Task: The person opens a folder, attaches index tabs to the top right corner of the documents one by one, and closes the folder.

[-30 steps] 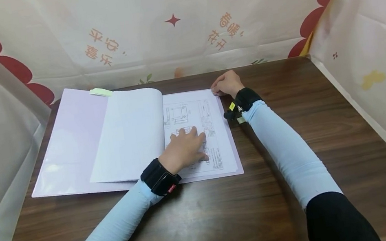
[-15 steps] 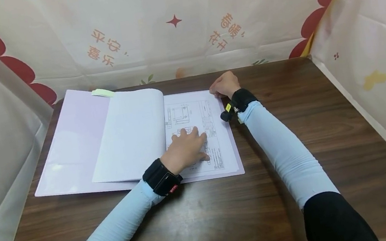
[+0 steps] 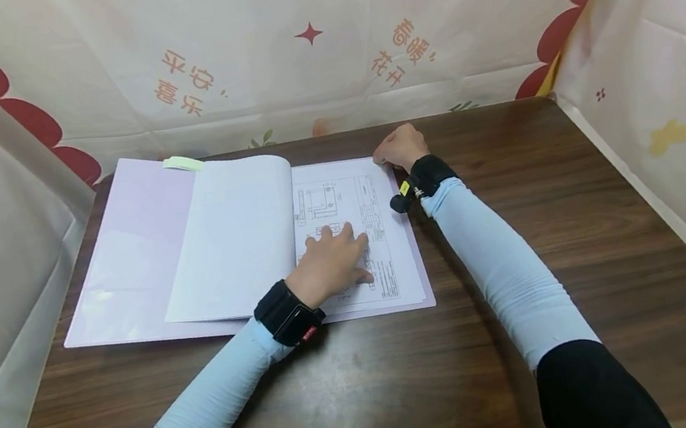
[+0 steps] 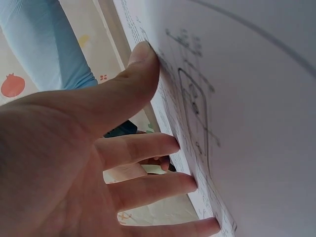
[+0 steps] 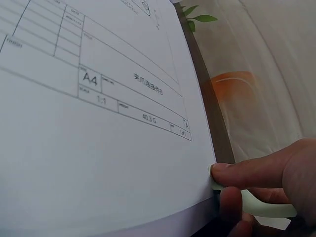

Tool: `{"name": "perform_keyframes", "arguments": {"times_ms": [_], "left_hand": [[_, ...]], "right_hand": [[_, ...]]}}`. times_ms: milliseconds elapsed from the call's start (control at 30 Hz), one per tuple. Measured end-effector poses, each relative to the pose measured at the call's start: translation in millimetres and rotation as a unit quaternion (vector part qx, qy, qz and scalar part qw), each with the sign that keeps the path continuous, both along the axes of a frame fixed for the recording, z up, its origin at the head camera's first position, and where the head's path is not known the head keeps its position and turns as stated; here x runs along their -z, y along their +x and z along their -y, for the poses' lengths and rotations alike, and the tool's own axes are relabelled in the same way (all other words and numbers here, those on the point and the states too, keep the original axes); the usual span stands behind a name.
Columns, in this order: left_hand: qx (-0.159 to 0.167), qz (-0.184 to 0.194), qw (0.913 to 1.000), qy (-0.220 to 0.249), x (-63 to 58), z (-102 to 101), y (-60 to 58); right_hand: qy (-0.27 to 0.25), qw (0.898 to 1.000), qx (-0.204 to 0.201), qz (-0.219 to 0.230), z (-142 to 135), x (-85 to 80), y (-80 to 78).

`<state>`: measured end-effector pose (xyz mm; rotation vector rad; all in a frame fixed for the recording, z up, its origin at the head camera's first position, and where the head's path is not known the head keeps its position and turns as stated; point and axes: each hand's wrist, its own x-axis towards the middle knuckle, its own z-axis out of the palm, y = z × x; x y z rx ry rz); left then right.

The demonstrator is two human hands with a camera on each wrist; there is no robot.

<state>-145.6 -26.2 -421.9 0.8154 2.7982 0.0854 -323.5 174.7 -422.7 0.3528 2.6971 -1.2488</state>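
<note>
A lilac folder (image 3: pixel 121 274) lies spread on the table, with blank white sheets (image 3: pixel 231 237) turned to its left side. On the right side is a page of technical drawings (image 3: pixel 380 267). My left hand (image 3: pixel 329 263) rests on this page, fingers spread and fairly straight; in the left wrist view the thumb and fingertips touch the paper. At the page's far right corner, my right hand (image 3: pixel 401 147) pinches a pale green sticky note (image 5: pixel 269 207) against the paper's edge. The hand partly hides the note.
Another pale green sticky note (image 3: pixel 183 163) sticks out from the top of the turned sheets. The brown wooden table (image 3: pixel 368 393) is bordered by pale printed cloth (image 3: pixel 271 78) at the back and both sides.
My right hand has shifted slightly left along the page corner, its wrist turning a little. The left hand stays on the drawing page, and the head view has moved slightly.
</note>
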Motion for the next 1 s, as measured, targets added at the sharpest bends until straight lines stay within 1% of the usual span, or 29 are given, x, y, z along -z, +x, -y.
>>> {"name": "perform_keyframes", "arguments": {"times_ms": [167, 233, 300, 367, 467, 533, 633, 767, 833, 900, 1000], "left_hand": [[-0.003, -0.002, 1.0, 0.005, -1.1, -1, -0.9], [-0.004, -0.001, 1.0, 0.005, -0.3, -1, -1.2], [-0.003, 0.003, 1.0, 0.005, 0.6, -1, -0.7], [-0.003, 0.006, 1.0, 0.004, 1.5, -1, 0.4], [0.0, 0.012, 0.9999, 0.001, 3.3, 0, 2.3], [0.001, 0.012, 0.9999, 0.001, 4.7, 0, 3.6], [0.003, 0.007, 1.0, -0.002, 6.5, 1, 4.4], [0.003, -0.005, 1.0, -0.001, 5.4, 1, 3.8], [0.005, -0.006, 1.0, 0.0, 3.9, 1, 3.2], [0.006, -0.008, 0.9999, 0.001, 2.3, 1, 2.8], [0.005, -0.012, 0.9999, -0.002, 0.2, 1, 2.0]], "right_hand": [[0.055, 0.998, -0.028, 0.007, -4, -3.1, -8.8], [0.078, 0.996, -0.045, 0.015, -7, -2.3, -13.2], [0.112, 0.992, -0.055, 0.02, -10, 0.5, -16.7], [0.147, 0.987, -0.056, 0.024, -13, 4.4, -19.0], [0.205, 0.977, -0.048, 0.029, -16, 9.5, -20.7], [0.234, 0.97, -0.042, 0.038, -15, 10.8, -21.4], [0.272, 0.96, -0.047, 0.052, -12, 9.0, -22.0], [0.302, 0.95, -0.052, 0.061, -8, 4.3, -21.8], [0.308, 0.948, -0.052, 0.06, -8, 2.7, -20.9], [0.304, 0.949, -0.052, 0.055, -9, 1.4, -19.6], [0.289, 0.955, -0.055, 0.047, -11, -0.3, -17.5]]}}
